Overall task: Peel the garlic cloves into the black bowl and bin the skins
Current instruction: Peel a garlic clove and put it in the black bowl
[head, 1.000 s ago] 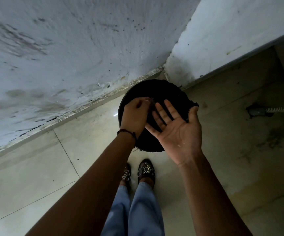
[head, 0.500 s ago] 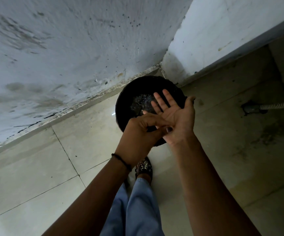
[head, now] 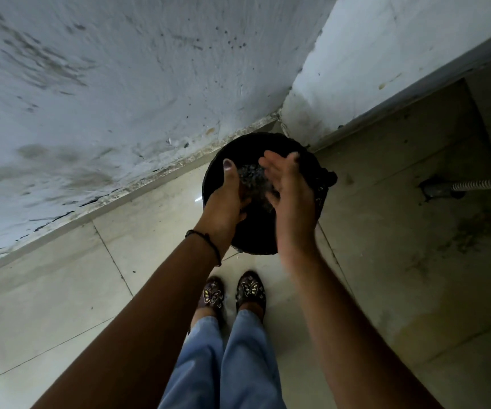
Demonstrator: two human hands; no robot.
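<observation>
A stained, whitewashed wall was seen filling most of the top, with a pale tiled floor under it and a darker, grubbier patch of floor off to the right. Blue jeans were caught at the bottom edge, both arms stretched out above them.

The black bin was parked on the floor right in the wall corner, tucked against the skirting, with a dark liner bunched over its rim on the right side. Something greyish and speckled was seen inside it, too blurry to be named tbh.

Both hands were held over the bin's mouth, near each other but apart. The right hand was kept flat and edge-on, its fingers straight and pressed close together, motion-blurred. The left hand was shown with the thumb stuck up and the other fingers curled under; whether anything was pinched in there couldn't be told.

Butterfly-patterned shoes were planted just short of the bin. A ribbed hose was seen at the right edge, and a thin dark bracelet on the left wrist.
</observation>
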